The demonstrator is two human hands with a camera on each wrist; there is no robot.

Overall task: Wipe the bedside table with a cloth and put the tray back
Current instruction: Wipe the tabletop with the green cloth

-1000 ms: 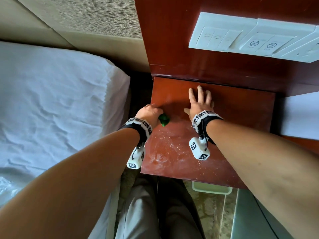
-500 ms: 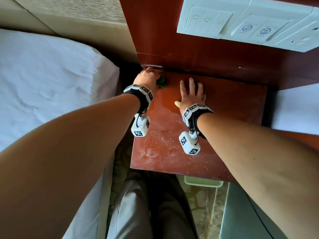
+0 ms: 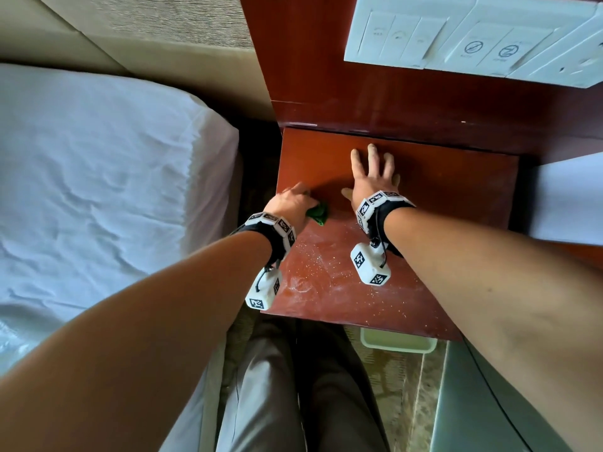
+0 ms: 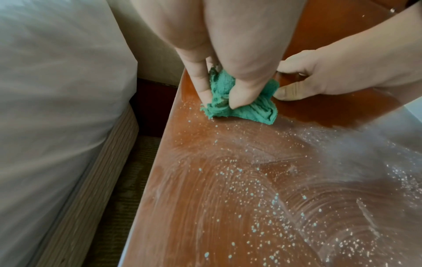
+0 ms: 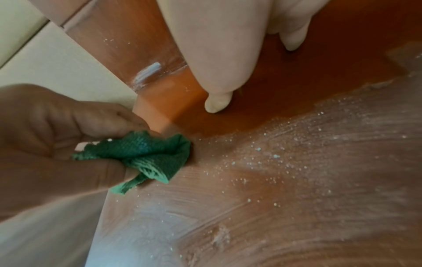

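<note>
Knees at the table's near edge; a pale tray (image 3: pixel 398 344) shows on the floor just under that edge, partly hidden. Not yet back on top.

Table (image 3: pixel 440 288): near half carries white grit and smear arcs; far strip by the back panel looks clean and dark. My judgement: wiping is about half done, and the dirty ground lies toward me, between cloth and near edge.

Left hand (image 3: pixel 293 203): fingers and thumb pinch the bunched green cloth (image 4: pixel 230 101), pressing it to the wood at the table's left edge, roughly mid-depth. The cloth sits right at the border of clean and gritty surface. The next stroke likely pulls toward me or sweeps right across the grit.

Right hand (image 3: pixel 372 177): flat on the wood, fingers spread and straight, holding nothing, bracing. Its thumb (image 4: pixel 287 92) lies just beside the cloth, perhaps touching. It stands in the way of any rightward sweep along the far strip; the near half is free of it.

Left of the table: dark gap, then the bed (image 3: pixel 98 190). Grit pushed left would drop into that gap.

Beyond: the back panel with a white switch plate (image 3: pixel 473 40).
</note>
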